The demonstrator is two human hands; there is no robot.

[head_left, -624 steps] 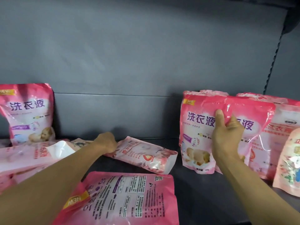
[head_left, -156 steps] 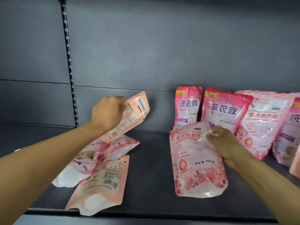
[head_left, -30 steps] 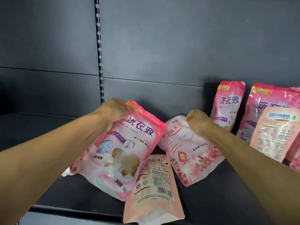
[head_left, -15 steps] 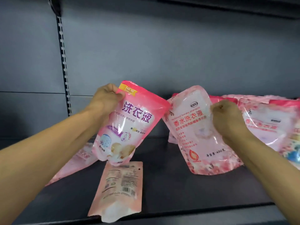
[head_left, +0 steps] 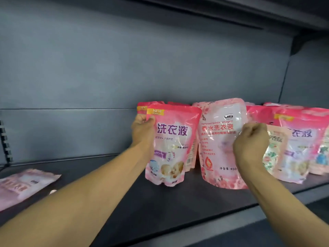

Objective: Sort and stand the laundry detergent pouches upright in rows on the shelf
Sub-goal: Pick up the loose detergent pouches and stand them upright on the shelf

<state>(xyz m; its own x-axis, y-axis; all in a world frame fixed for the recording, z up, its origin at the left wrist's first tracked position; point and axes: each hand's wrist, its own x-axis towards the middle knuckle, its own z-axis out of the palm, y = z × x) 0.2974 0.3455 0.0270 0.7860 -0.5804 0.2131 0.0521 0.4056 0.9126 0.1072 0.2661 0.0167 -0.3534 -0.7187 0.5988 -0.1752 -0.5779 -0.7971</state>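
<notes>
Left hand (head_left: pixel 142 130) pinching top-left corner of purple-text pouch (head_left: pixel 171 147), upright w/ base on shelf (head_left: pixel 160 207), right hand (head_left: pixel 251 143) fingers curled gripping red-text pouch (head_left: pixel 219 143) just beside, more pouches (head_left: pixel 299 139) standing right of that grip, flat pouch (head_left: pixel 23 186) lying far left.

back panel (head_left: pixel 124 68): grey, seamed | slotted upright (head_left: pixel 5 139): far left | upper shelf (head_left: pixel 231 13): overhead

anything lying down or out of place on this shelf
Yes: one pink pouch lies flat at the shelf's far left, apart from the upright row on the right. Nothing looks spilled or torn.
</notes>
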